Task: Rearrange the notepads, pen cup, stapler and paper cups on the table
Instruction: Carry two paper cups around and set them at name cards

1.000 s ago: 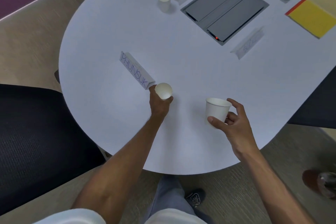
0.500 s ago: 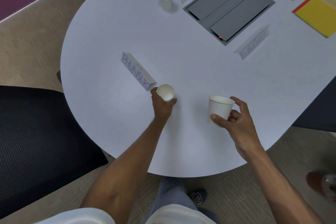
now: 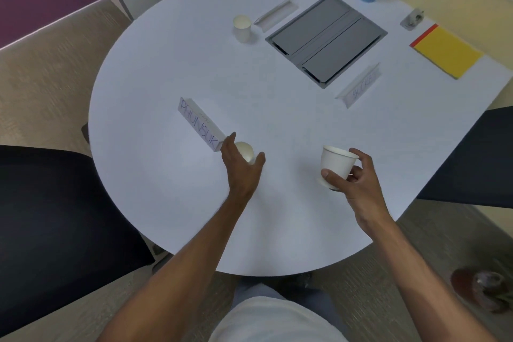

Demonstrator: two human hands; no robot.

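Left hand (image 3: 242, 168) spreading open around small white paper cup (image 3: 244, 150) at frame centre, touching unclear, right hand (image 3: 356, 179) gripping tilted tapered paper cup (image 3: 336, 162) lower right, smooth round white table (image 3: 155, 69).

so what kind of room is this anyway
Most likely an office meeting room: a white round table with a built-in grey cable hatch, folded paper name cards at the seats, dark office chairs around it, and notepads laid out.

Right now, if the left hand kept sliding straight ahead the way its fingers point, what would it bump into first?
The left hand already cups a paper cup; beyond it, probably open table, then perhaps the far paper cup.
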